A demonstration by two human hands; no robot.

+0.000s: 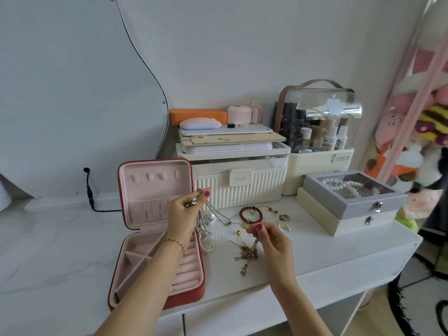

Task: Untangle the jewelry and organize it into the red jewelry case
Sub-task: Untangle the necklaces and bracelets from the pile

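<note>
The red jewelry case (186,295) lies open at the table's front left, its pink lid upright and its pink compartments showing. My left hand (181,214) is raised before the lid and pinches a bunch of silver chains (213,210) that hang down to the table. My right hand (271,241) pinches the top of a tangled bronze-coloured clump of chains and pendants (247,254) that trails onto the table. A pearl strand (208,244) lies beside the case. A dark red bead bracelet (251,215), a white beaded bracelet (274,214) and small rings (284,217) lie behind.
A cream ribbed storage box (240,187) with a mouse and tablets on top stands behind the jewelry. A cosmetics organizer (320,132) is at the back right. Two stacked boxes (351,204), the grey one holding pearls, sit at the right. A black cable (89,195) lies at the left.
</note>
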